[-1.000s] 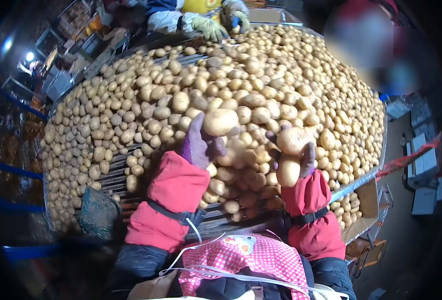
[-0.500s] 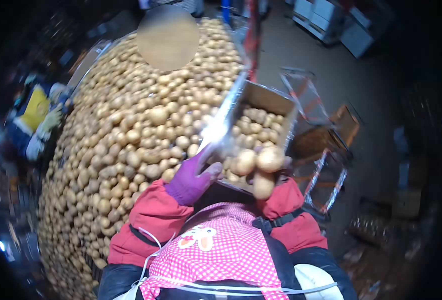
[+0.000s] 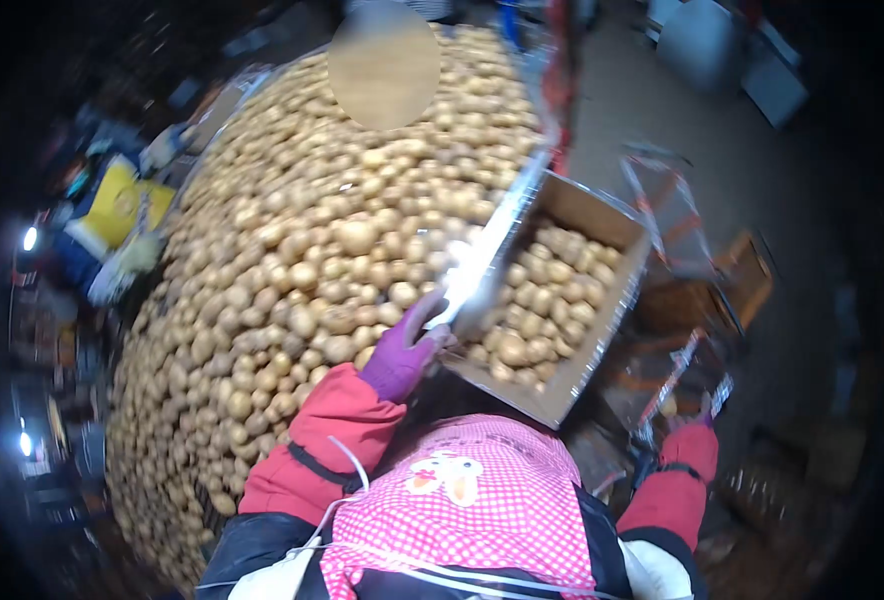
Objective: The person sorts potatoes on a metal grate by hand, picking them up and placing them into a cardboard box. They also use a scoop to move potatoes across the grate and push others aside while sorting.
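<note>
Purple-gloved, my left hand [image 3: 405,352] has its thumb and fingers apart at the near left edge of a cardboard box [image 3: 559,392], beside a shiny metal edge [image 3: 477,268]. Small potatoes [image 3: 547,300] lie inside the box. To its left spreads a large heap of potatoes [image 3: 292,270], which reaches up to my left sleeve. Out to the right of the box is my right hand [image 3: 697,412], near a taped metal frame [image 3: 670,385]; its fingers are blurred, and whether they hold anything is hidden.
At the far left a co-worker in dark clothes with a yellow piece [image 3: 122,205] reaches toward the heap with light gloves. A red post [image 3: 559,90] stands beyond the box. Brown crates [image 3: 744,278] and another taped frame [image 3: 667,210] are on the right.
My right hand has moved from over the box to the right, away from the large potatoes there. Those potatoes no longer show above the box. The view has shifted, while my left hand stays by the edge.
</note>
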`<control>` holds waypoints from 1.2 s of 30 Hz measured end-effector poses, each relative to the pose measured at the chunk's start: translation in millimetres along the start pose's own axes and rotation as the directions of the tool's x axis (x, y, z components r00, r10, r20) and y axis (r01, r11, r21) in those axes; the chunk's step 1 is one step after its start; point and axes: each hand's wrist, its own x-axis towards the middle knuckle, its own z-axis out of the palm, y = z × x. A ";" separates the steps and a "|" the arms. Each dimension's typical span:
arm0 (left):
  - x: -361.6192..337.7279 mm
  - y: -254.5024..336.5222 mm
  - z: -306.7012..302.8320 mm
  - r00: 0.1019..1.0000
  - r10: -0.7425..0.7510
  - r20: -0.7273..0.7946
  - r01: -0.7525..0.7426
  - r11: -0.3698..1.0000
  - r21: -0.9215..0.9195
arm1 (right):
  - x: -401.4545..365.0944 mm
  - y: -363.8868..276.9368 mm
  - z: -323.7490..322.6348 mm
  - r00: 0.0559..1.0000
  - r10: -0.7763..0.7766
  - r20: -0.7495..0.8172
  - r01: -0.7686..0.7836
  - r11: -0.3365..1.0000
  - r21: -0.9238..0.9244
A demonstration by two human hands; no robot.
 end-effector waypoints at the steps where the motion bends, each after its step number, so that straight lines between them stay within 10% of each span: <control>1: -2.7 -12.0 -15.6 0.997 0.049 -0.052 -0.050 0.999 -0.003 | 9.2 3.6 6.5 1.000 -0.015 0.015 0.016 0.994 -0.107; 3: -17.3 -13.3 -41.3 0.988 0.027 -0.152 -0.045 0.992 -0.116 | 20.7 1.2 43.1 0.984 -0.096 0.147 0.126 0.970 -0.206; 5: -37.4 -30.9 -89.8 0.949 0.124 -0.292 -0.125 0.992 0.015 | 18.6 -20.8 111.0 0.889 -0.205 0.409 0.174 0.978 0.114; 6: -48.8 -32.6 -107.6 0.889 0.213 -0.404 -0.171 0.975 0.139 | -5.9 -59.3 173.4 0.841 -0.137 0.524 0.051 0.983 0.176; 8: -72.0 -35.1 -137.7 0.670 0.300 -0.679 -0.188 0.953 0.236 | -128.5 -123.9 278.2 0.631 -0.327 0.704 0.358 0.927 0.110; 10: -102.5 -52.8 -182.3 0.521 0.484 -0.703 -0.160 0.864 0.476 | -213.3 -146.5 365.2 0.245 -0.481 0.842 0.810 0.579 0.095; 12: -126.3 -76.7 -218.1 0.428 0.411 -0.805 -0.118 0.908 0.401 | -274.4 -128.7 441.1 0.122 -0.357 0.926 0.805 0.581 0.118; 14: -143.1 -76.6 -228.9 0.405 0.402 -0.821 -0.100 0.912 0.397 | -315.5 -111.3 511.7 -0.116 -0.407 0.906 0.978 0.111 0.176; 17: -156.3 -64.8 -240.0 0.432 0.456 -0.778 -0.074 0.878 0.473 | -378.5 -108.0 576.7 0.010 -0.061 0.998 0.971 -0.239 -0.025; 20: -151.3 -61.6 -261.7 0.494 0.519 -0.698 -0.059 0.820 0.569 | -369.0 -106.2 610.9 0.145 -0.039 0.989 0.989 -0.016 -0.145; 21: -149.2 -51.0 -266.3 0.515 0.545 -0.661 -0.056 0.791 0.609 | -352.0 -110.8 608.3 0.195 0.004 0.981 0.846 0.505 -0.170; 24: -135.4 -42.8 -274.2 0.545 0.532 -0.648 -0.062 0.796 0.602 | -343.5 -131.4 583.6 0.072 0.087 0.994 0.715 0.690 -0.112; 26: -119.6 -54.6 -284.5 0.571 0.584 -0.577 0.013 0.696 0.718 | -399.5 -152.0 563.9 -0.161 -0.053 0.986 0.968 0.184 0.168; 28: -110.4 -42.5 -283.6 0.573 0.569 -0.590 0.070 0.683 0.727 | -439.3 -139.1 569.5 -0.188 0.134 0.973 0.977 -0.073 0.199; 31: -104.6 -48.8 -292.9 0.549 0.518 -0.656 0.009 0.782 0.624 | -437.5 -110.2 588.3 -0.232 0.092 0.968 0.971 0.074 0.226; 34: -103.3 -57.2 -297.9 0.532 0.568 -0.628 0.096 0.696 0.711 | -399.5 -117.0 581.7 -0.217 0.235 0.947 0.665 0.746 -0.033; 36: -100.9 -59.0 -298.8 0.514 0.600 -0.613 0.096 0.670 0.736 | -374.5 -109.0 552.2 -0.251 0.027 0.968 0.277 0.960 0.045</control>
